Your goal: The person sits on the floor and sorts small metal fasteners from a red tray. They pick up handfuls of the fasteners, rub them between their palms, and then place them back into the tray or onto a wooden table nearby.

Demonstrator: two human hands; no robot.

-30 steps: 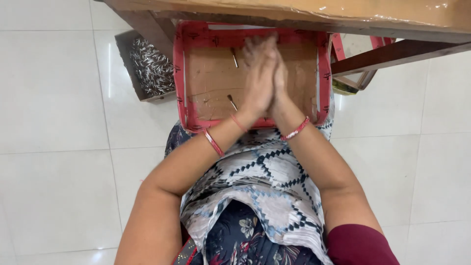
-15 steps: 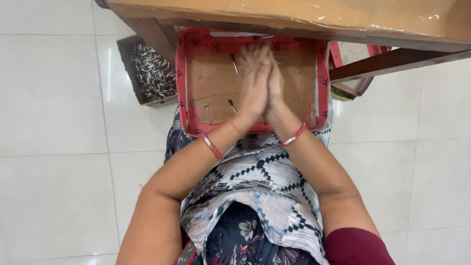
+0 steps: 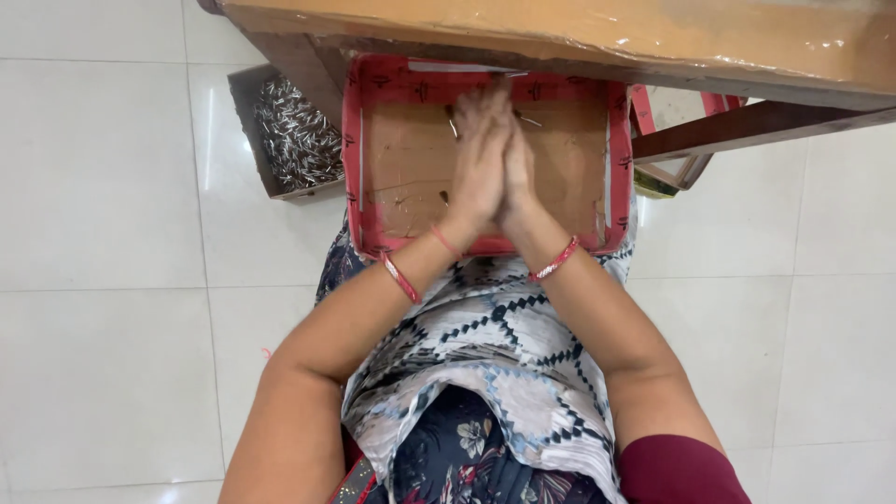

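while your palms are pressed flat together over the tray [image 3: 369,140], you look to be mid-roll, working something small between them. going left to right: at 10 o'clock from your hands, on the floor, sits an open box [image 3: 245,93] heaped with thin silvery sticks [image 3: 297,135], well apart from you. next comes the red-rimmed tray on your lap, its brown bottom mostly bare, with a few loose sticks: one stick [image 3: 443,197] at 8 o'clock of your hands, another [image 3: 530,119] at 1 o'clock. your left hand [image 3: 478,154] is flat, fingers straight and shut against your right hand [image 3: 516,166], which mirrors it; neither curls round anything. whether a stick lies between the palms i cannot tell, since the hands hide it. a table edge [image 3: 560,37] overhangs the tray's far rim at 12 o'clock, and more red trays [image 3: 681,140] stand at 3 o'clock under it.

my judgement: this is the rolling step. the next move calls for parting your palms low over the tray's middle, so that whatever is between them lands inside the rim and not on your lap, and for keeping the tray level on your knees.
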